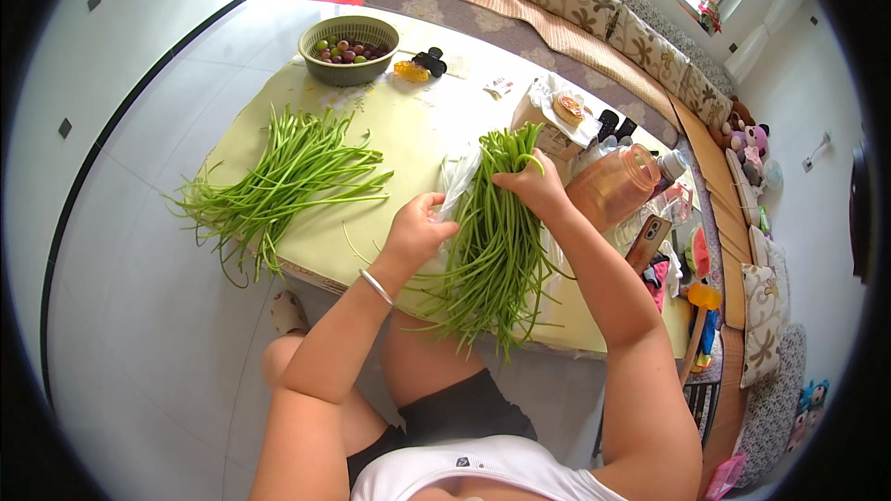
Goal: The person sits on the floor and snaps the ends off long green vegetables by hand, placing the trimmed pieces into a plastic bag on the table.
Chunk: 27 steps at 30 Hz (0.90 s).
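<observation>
A large bunch of long, thin green vegetable stems (487, 250) lies on the table in front of me, its lower ends hanging over the near edge. My right hand (536, 184) is closed around the upper right part of this bunch. Along the left side of the bunch runs a thin white plastic bag (458, 178). My left hand (422, 227), wearing a bangle at the wrist, pinches the bag between thumb and fingers. To the left, a second pile of the same green stems (288, 181) is spread out, some hanging past the table's left edge.
On the pale yellow table (408, 130) stands a green colander of grapes (349, 51), with a black-and-yellow object (422, 65) beside it. At right are a pink plastic jug (613, 187), a phone (649, 243) and a box with a round pastry (568, 110). A cushioned sofa (594, 37) lies beyond.
</observation>
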Each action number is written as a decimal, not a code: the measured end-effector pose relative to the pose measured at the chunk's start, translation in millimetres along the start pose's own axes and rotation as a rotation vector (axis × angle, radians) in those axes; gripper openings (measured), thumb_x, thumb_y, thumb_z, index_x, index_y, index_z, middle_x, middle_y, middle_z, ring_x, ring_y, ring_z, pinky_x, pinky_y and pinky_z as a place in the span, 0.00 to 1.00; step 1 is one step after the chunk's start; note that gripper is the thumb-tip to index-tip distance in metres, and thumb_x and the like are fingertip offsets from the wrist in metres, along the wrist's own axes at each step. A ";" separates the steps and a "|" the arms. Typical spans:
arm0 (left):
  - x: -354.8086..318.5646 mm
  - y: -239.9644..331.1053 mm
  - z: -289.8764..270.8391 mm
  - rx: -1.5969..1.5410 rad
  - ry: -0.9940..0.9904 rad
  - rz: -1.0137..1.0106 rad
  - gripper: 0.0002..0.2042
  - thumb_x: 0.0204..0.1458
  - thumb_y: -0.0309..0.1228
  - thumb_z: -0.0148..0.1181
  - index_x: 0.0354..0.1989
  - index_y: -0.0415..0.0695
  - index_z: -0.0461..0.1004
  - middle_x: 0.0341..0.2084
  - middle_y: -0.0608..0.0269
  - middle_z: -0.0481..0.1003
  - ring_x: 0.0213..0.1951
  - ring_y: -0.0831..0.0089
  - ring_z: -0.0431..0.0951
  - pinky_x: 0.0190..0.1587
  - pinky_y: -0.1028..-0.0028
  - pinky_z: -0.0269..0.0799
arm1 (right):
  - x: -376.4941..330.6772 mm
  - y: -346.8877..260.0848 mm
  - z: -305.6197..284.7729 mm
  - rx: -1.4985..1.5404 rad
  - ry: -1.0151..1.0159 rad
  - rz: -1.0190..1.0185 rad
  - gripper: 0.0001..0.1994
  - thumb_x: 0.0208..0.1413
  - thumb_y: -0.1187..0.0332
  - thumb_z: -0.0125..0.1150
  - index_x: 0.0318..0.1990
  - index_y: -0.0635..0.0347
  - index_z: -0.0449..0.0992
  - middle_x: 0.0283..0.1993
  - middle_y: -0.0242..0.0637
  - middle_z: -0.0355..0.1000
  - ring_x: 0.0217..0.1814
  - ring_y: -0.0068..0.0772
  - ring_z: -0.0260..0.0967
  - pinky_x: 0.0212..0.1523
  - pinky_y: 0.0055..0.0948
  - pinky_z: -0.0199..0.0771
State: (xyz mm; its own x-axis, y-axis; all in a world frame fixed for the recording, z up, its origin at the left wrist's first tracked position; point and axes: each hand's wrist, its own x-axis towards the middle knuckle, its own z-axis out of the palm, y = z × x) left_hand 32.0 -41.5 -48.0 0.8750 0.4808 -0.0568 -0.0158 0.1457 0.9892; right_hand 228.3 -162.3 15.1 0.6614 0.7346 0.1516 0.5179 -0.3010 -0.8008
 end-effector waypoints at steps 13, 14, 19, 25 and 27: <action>18.9 16.6 -0.5 -1.074 0.091 -0.095 0.11 0.62 0.29 0.50 0.48 0.38 0.74 0.37 0.63 0.78 0.34 0.73 0.78 0.32 0.72 0.75 | -52.3 -25.7 25.3 -0.735 0.002 -0.327 0.33 0.47 0.62 0.68 0.57 0.70 0.60 0.43 0.49 0.71 0.44 0.50 0.72 0.44 0.41 0.73; 17.8 20.3 -0.2 -1.101 0.113 -0.088 0.11 0.62 0.29 0.50 0.48 0.38 0.74 0.38 0.63 0.78 0.35 0.72 0.78 0.33 0.72 0.75 | -54.2 -25.6 24.3 -0.760 -0.033 -0.351 0.36 0.44 0.64 0.70 0.59 0.69 0.60 0.42 0.46 0.71 0.44 0.46 0.72 0.43 0.38 0.73; 11.2 37.9 -5.0 -1.113 0.198 -0.043 0.12 0.62 0.27 0.50 0.50 0.37 0.73 0.38 0.62 0.78 0.37 0.72 0.78 0.37 0.73 0.75 | -62.6 -37.1 27.0 -0.890 -0.162 -0.447 0.36 0.39 0.68 0.71 0.58 0.67 0.62 0.43 0.43 0.71 0.47 0.41 0.71 0.44 0.35 0.73; -3.1 40.3 -3.9 -0.814 -0.157 -0.032 0.12 0.59 0.27 0.55 0.50 0.37 0.74 0.37 0.64 0.78 0.36 0.77 0.77 0.38 0.80 0.72 | -26.8 -32.5 30.4 -0.937 -0.004 -0.332 0.25 0.41 0.65 0.68 0.47 0.65 0.67 0.43 0.43 0.70 0.47 0.49 0.69 0.46 0.37 0.73; -9.4 43.5 9.3 -0.794 -0.113 0.000 0.13 0.57 0.23 0.57 0.50 0.37 0.74 0.38 0.66 0.77 0.36 0.80 0.75 0.40 0.80 0.71 | -13.4 -29.8 42.8 -1.075 -0.038 -0.327 0.19 0.45 0.67 0.64 0.44 0.65 0.69 0.43 0.42 0.70 0.46 0.43 0.70 0.42 0.36 0.74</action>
State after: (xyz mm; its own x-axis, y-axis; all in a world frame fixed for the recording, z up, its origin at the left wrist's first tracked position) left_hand 27.7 -47.7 -3.1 0.9178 0.3970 -0.0007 -0.3185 0.7374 0.5956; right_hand 180.8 -137.2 12.2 0.4002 0.8870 0.2306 0.8747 -0.4447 0.1927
